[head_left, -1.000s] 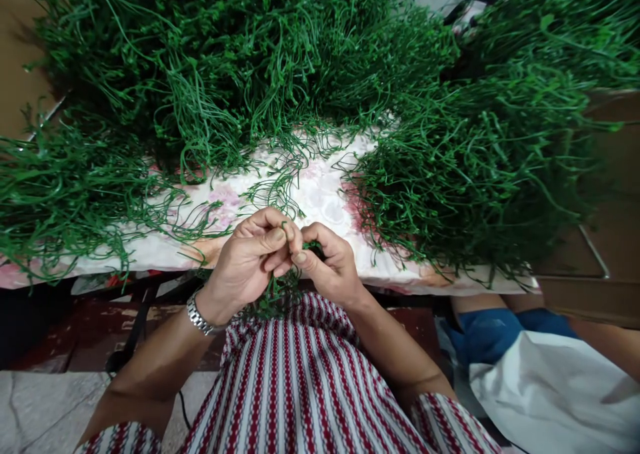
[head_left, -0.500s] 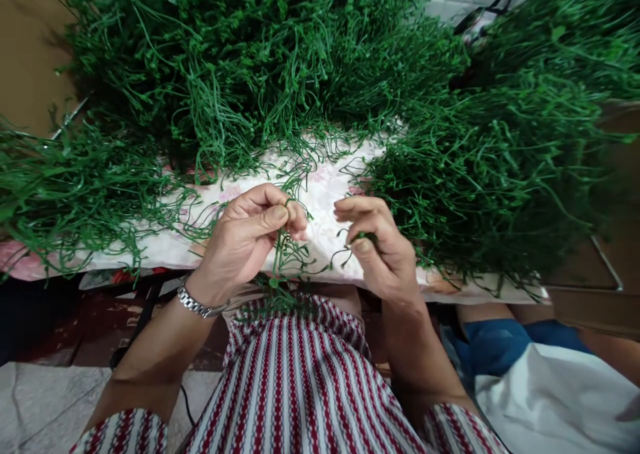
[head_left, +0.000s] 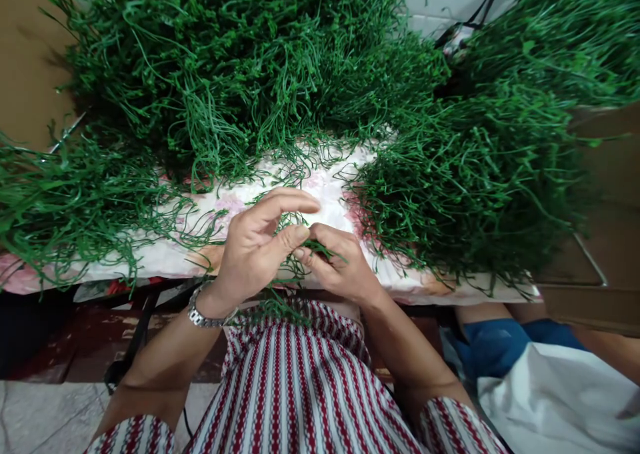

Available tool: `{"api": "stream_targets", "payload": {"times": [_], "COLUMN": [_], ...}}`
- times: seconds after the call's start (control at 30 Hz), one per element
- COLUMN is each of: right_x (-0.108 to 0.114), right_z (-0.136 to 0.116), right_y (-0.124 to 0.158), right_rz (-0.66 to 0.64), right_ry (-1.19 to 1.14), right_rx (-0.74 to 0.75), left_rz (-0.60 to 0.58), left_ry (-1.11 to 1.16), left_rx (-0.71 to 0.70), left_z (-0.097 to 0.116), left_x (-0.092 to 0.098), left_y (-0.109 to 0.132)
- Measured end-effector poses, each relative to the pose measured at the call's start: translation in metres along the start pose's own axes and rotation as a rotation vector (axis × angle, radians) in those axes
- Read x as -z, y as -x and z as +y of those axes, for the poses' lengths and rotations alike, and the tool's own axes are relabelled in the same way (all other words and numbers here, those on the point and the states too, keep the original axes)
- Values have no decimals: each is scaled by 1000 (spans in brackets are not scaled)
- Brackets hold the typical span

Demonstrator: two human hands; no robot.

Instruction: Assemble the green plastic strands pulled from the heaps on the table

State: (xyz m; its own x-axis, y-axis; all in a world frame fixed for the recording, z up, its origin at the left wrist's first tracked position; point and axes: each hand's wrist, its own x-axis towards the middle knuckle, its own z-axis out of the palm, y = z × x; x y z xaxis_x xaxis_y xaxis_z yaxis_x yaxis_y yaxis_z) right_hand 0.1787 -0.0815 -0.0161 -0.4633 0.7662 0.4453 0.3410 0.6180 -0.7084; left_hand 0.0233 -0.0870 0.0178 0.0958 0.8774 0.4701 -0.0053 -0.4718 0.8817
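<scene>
While your right hand (head_left: 340,261) pinches a small tuft of thin, bright-green plant stems (head_left: 327,249) between thumb and bent forefinger, your left hand (head_left: 260,247) is loosened beside it, thumb tip up against the right fingertips, forefinger stretched away from that thumb. No firm hold visible on the left; its other fingers are mostly hidden.

Step looks like close fingerwork on a few stems, both hands meeting over the near side of the worktop, with its white, pink-flowered cloth cover (head_left: 337,201). Next move, judging from here, calls for a steady right pinch and a light left thumb; stems this slim would probably bend or slip if you pulled unevenly.

Tuft in your right hand: partly tucked behind fingers, loose ends poking out toward 3 o'clock, slim, slightly curved. Count not readable.

Taking your hands as the clock centre, the tall dark-green heap of tangled, curling stems (head_left: 240,61) sits at 11 o'clock, many of its stems knobbed at the tip. You've got a low, straggly green spread (head_left: 75,201) at 9 and a dense, rounded green mound (head_left: 470,187) at 2. Stray stems lie across the cloth around 12. At 6, a wispy green bunch (head_left: 277,311) rests on your red-and-white striped fabric garment (head_left: 300,374).
</scene>
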Motion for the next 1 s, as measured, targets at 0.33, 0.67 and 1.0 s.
{"api": "stream_targets", "payload": {"times": [0.33, 0.67, 1.0], "right_x": [6, 11, 4], "right_z": [-8, -8, -3], "right_y": [3, 1, 4], "right_rz": [33, -3, -31], "right_ry": [18, 146, 244], "right_rx": [-74, 188, 167], "left_rz": [-94, 6, -79], "left_ry": [-571, -91, -216], "left_rx": [-15, 365, 237], "left_z": [-13, -18, -16], "left_x": [1, 5, 9], "left_y": [35, 39, 44]}}
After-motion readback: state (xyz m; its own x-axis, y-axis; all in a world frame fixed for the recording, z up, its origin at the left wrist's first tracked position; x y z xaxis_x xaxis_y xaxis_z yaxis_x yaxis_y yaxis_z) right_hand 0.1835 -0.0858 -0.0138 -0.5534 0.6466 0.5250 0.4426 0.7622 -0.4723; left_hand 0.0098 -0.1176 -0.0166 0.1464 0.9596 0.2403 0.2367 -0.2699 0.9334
